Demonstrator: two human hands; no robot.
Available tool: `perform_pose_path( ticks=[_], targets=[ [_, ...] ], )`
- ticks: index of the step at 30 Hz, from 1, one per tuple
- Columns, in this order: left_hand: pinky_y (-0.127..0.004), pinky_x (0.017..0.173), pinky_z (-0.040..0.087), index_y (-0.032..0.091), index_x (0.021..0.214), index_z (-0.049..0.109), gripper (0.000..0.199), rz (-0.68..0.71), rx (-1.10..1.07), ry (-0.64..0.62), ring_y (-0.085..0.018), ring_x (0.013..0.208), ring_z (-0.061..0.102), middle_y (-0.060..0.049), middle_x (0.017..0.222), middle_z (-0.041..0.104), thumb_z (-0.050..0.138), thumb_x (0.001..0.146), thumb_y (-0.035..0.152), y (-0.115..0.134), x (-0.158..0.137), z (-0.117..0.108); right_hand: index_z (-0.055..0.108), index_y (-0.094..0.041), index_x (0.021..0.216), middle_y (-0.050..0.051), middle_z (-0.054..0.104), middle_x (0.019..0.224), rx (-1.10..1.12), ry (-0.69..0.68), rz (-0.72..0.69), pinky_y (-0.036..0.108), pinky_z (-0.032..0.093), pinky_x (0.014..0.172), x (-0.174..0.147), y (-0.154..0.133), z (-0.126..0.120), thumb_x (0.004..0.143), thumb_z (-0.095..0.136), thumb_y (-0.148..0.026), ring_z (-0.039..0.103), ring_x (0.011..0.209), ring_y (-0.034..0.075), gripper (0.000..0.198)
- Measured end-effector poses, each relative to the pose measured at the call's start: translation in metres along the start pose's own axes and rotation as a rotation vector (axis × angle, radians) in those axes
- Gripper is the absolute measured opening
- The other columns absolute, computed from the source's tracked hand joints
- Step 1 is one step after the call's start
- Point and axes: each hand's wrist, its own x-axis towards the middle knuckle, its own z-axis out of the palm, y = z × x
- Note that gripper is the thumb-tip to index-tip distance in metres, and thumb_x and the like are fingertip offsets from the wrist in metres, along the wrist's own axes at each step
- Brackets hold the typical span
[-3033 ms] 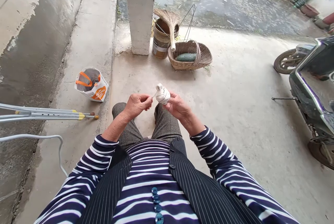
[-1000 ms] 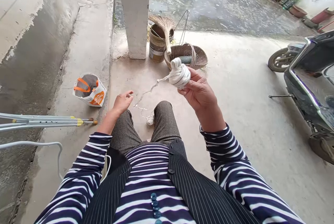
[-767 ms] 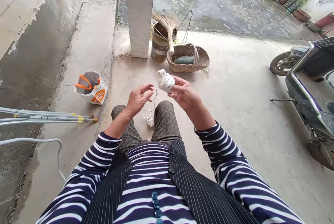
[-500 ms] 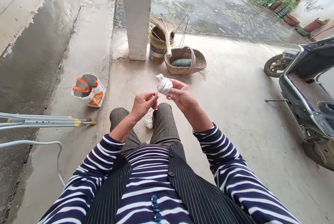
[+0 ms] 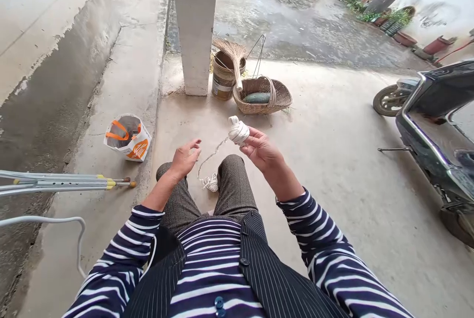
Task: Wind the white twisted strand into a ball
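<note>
My right hand point(image 5: 261, 149) pinches a small wound bundle of white cord point(image 5: 239, 132) in front of my knees. From the bundle a loose strand point(image 5: 217, 149) sags down to a tangled heap of the same cord point(image 5: 211, 182) on the floor between my legs. To the left of the bundle, above my left knee, my left hand point(image 5: 186, 158) is apart from the cord, its fingers bent but spread, with nothing seen in them.
A wicker basket point(image 5: 262, 105) holding a green gourd stands ahead, beside a bucket point(image 5: 222, 78) with a straw broom point(image 5: 235, 56) and a pillar point(image 5: 196, 31). A paper bag point(image 5: 138, 149) and crutches point(image 5: 74, 183) lie left. A scooter point(image 5: 425, 130) stands right.
My left hand has let go of the strand and moved left, its fingers now apart. The strand hangs slack. My right hand still holds the bundle, slightly farther right.
</note>
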Motion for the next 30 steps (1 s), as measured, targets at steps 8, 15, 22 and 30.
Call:
perform_pose_path(
  ticks=[8,15,22,30],
  targets=[
    [-0.032,0.076,0.062,0.014,0.112,0.076,0.052,0.117,-0.472,-0.168,-0.021,0.091,0.071,-0.011,0.106,0.077,0.086,0.074,0.048,0.052,-0.010,0.044,0.080,-0.018,0.099,0.005,0.077,0.094,-0.021,-0.056,0.089,0.022,0.047,0.055,0.000,0.018,0.007,0.057,0.091,-0.019,0.062,0.072,0.013,0.044],
    [-0.026,0.060,0.054,0.013,0.092,0.080,0.042,0.095,-0.314,-0.101,-0.013,0.060,0.062,-0.003,0.069,0.071,0.085,0.075,0.051,0.049,-0.009,0.039,0.081,-0.019,0.098,0.005,0.077,0.086,-0.061,-0.115,0.105,0.020,0.045,0.050,-0.005,0.019,0.007,0.058,0.090,-0.021,0.063,0.068,0.012,0.041],
    [-0.022,0.055,0.049,0.014,0.092,0.076,0.038,0.104,-0.315,-0.109,-0.012,0.061,0.064,-0.004,0.075,0.072,0.081,0.080,0.049,0.065,-0.022,0.040,0.080,-0.019,0.096,0.004,0.077,0.089,-0.004,-0.085,0.070,0.020,0.046,0.054,0.002,0.019,0.008,0.059,0.089,-0.021,0.063,0.071,0.012,0.038],
    [-0.022,0.052,0.044,0.014,0.087,0.071,0.036,0.031,-0.340,-0.159,-0.010,0.052,0.059,-0.001,0.064,0.067,0.082,0.078,0.048,0.053,-0.026,0.042,0.079,-0.019,0.098,0.003,0.077,0.096,0.010,-0.082,0.063,0.020,0.049,0.057,0.001,0.020,0.006,0.060,0.089,-0.020,0.065,0.076,0.011,0.040]
  ],
)
